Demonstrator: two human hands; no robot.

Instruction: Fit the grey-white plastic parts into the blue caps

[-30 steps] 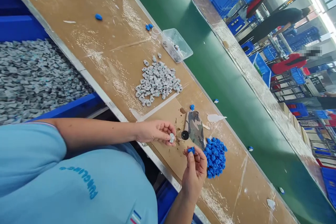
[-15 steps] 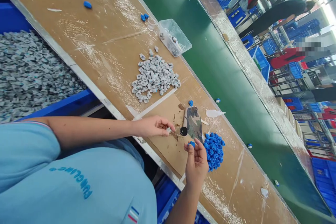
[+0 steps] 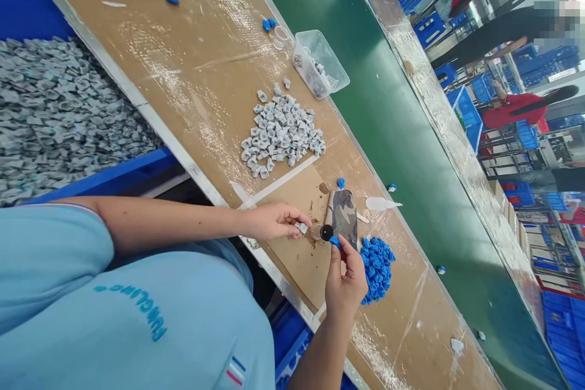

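Observation:
My left hand [image 3: 278, 221] pinches a small grey-white plastic part [image 3: 301, 228] over the cardboard sheet [image 3: 292, 262]. Between thumb and fingertips of my right hand [image 3: 346, 271] is a small blue plastic part [image 3: 335, 241]. This blue part is close beside a black round top [image 3: 326, 232] on a small clear container [image 3: 316, 231]; whether they touch I cannot tell. A camouflage-patterned flat object [image 3: 343, 213] lies just behind. To the right of my right hand is a heap of blue parts [image 3: 378, 268], and farther up the table sits a heap of grey-white parts [image 3: 283, 131].
A clear plastic box [image 3: 321, 64] with small pieces stands at the table's far edge. Beyond runs a green conveyor belt [image 3: 365, 91] carrying a few parts. A blue crate [image 3: 100, 175] full of grey-white parts is at left. Other people [image 3: 516, 109] work across the belt.
My right hand has brought the blue part up toward the black round top. My left hand keeps its pinch, and the grey-white part shows more clearly. The whole view has shifted slightly.

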